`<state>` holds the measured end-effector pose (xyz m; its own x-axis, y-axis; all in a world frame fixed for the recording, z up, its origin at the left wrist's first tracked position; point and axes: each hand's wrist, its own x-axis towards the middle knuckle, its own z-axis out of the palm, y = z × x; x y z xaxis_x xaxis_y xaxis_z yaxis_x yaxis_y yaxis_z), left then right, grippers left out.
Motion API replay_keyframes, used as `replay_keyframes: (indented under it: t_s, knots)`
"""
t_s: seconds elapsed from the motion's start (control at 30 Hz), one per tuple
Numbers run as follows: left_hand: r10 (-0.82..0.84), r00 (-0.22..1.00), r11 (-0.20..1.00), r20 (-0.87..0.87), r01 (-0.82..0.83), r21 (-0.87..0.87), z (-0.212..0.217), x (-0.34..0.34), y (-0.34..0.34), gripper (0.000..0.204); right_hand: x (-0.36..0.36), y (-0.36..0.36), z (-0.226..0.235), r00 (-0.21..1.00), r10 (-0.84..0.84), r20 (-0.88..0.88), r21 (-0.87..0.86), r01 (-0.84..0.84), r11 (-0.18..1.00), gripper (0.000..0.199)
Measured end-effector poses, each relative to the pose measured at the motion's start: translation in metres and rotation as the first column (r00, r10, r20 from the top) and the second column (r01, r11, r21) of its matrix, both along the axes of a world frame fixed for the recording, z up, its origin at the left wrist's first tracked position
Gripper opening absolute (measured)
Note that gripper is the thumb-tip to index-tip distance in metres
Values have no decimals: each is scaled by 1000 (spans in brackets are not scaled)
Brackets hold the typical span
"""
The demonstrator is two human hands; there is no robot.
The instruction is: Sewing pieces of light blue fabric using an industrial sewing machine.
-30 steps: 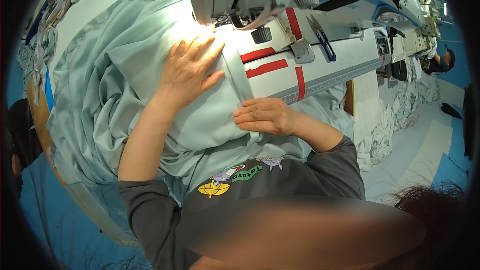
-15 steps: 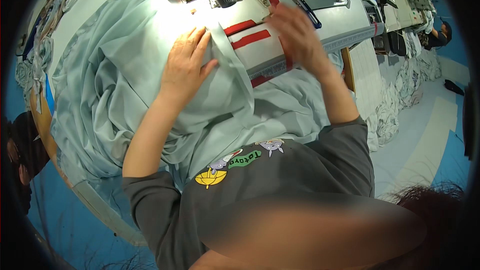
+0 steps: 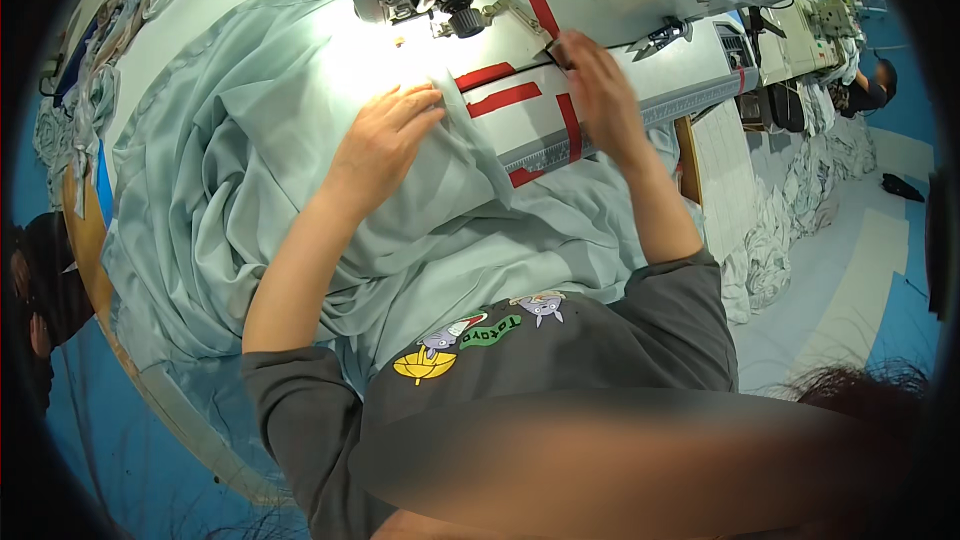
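Note:
Pale green cloth (image 3: 270,110) lies in loose folds over the white table and hangs down toward my lap. My left hand (image 3: 385,145) rests flat on it with fingers stretched out, just in front of the sewing machine's needle area (image 3: 430,25). To the right, my right hand (image 3: 605,100) is over the machine bed, its fingers bent and pressed together. By its fingertips shows a small dark thing (image 3: 556,53), too hidden to name. The cloth's straight edge runs beside the red tape strips (image 3: 503,98) on the bed.
A ruler strip (image 3: 660,110) runs along the table's front edge. Metal parts (image 3: 662,37) sit below the machine arm (image 3: 600,0). Piled garments (image 3: 130,10) hang at the far left; more fabric (image 3: 775,215) lies at right. Other people (image 3: 868,90) sit at both sides.
My right hand has come down slightly and its fingers have drawn in. The scissors beside it no longer lie in their spot. My left hand has slid a little back from the needle.

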<state>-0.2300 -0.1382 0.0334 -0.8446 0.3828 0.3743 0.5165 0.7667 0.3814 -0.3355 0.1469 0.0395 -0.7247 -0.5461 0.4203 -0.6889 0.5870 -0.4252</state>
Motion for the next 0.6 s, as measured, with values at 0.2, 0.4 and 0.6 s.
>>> replay_keyframes:
  t_s: [0.2, 0.4, 0.6]
  knots:
    - [-6, 1000, 999, -19, 6, 32, 1, 0, -8, 33, 45, -43, 9, 985, 164, 54, 40, -166, 985, 55]
    - [26, 1000, 1000, 4, -26, -9, 5, -3, -9, 38, 27, -44, 14, 966, 233, 116, -226, -203, 953, 35]
    - [19, 1000, 1000, 22, -19, -1, 7, 0, -12, 42, -50, 73, 32, 930, -113, -350, 269, 215, 939, 49]
